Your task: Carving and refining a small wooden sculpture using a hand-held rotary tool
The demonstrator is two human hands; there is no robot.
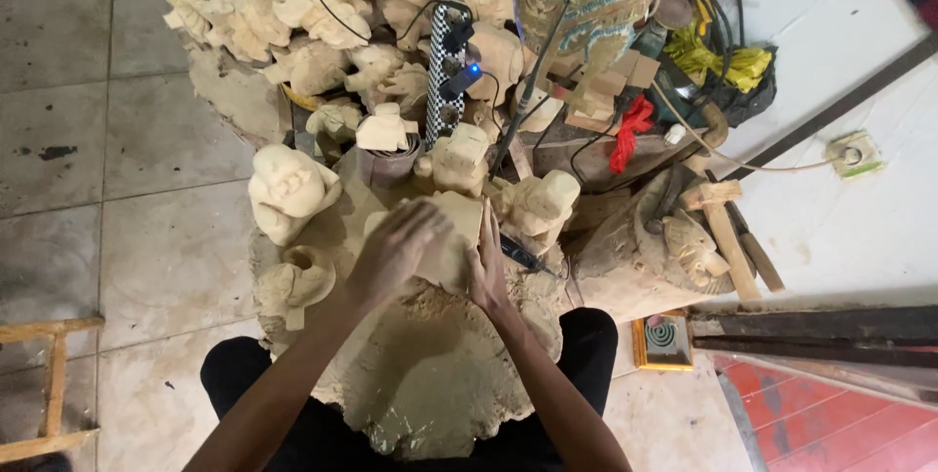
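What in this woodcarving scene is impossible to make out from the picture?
Head view only:
- The pale wooden piece: its shape and carved face, covered by the left hand and right hand.
- Left hand: blurred, so its grip is unclear.
- Dark tool: mostly hidden behind the right hand.
- Wooden frame: cut off by the left edge.

Illumination is even and moderately bright, with a warm cast over the pale wood carvings (pixel 293 3). Shadows are soft and short, darkest in the gaps of the pile. A small blue indicator lamp (pixel 473 68) glows with slight flare. The left hand (pixel 396 247) shows motion blur. Wide-angle distortion bends the floor tiles (pixel 88 140) near the edges.
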